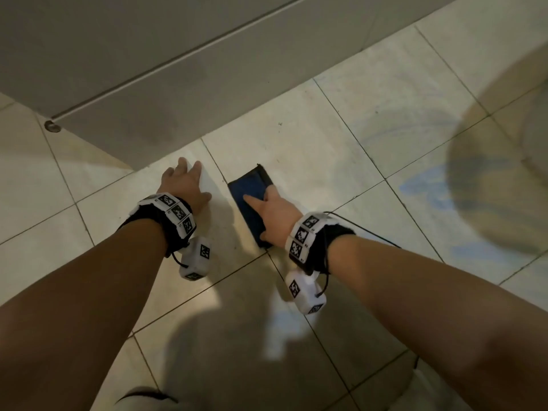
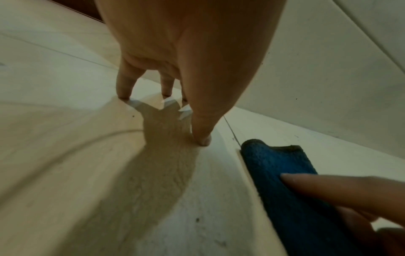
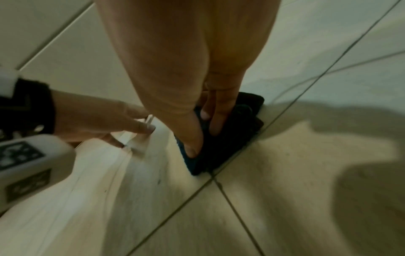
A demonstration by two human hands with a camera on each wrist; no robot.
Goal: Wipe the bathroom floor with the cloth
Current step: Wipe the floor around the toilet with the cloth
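Note:
A folded blue cloth [image 1: 251, 188] lies flat on the pale tiled floor [image 1: 326, 143], beside a grout line. My right hand [image 1: 274, 210] presses down on the cloth with straight fingers, the index finger pointing across its top. In the right wrist view the right hand [image 3: 197, 135] has thumb and fingers lying flat on the cloth [image 3: 241, 124]. My left hand [image 1: 189, 182] is spread on the bare tile just left of the cloth, fingertips touching the floor. The left wrist view shows the left hand [image 2: 186, 78] propped on its fingertips, with the cloth [image 2: 278, 164] to its right.
A grey panel [image 1: 178, 54] runs across the top of the head view, with a small metal stop [image 1: 52, 126] at its lower left corner. A blurred white rounded fixture [image 1: 533, 129] stands at the right. Faint bluish streaks [image 1: 421, 185] mark the tiles near it.

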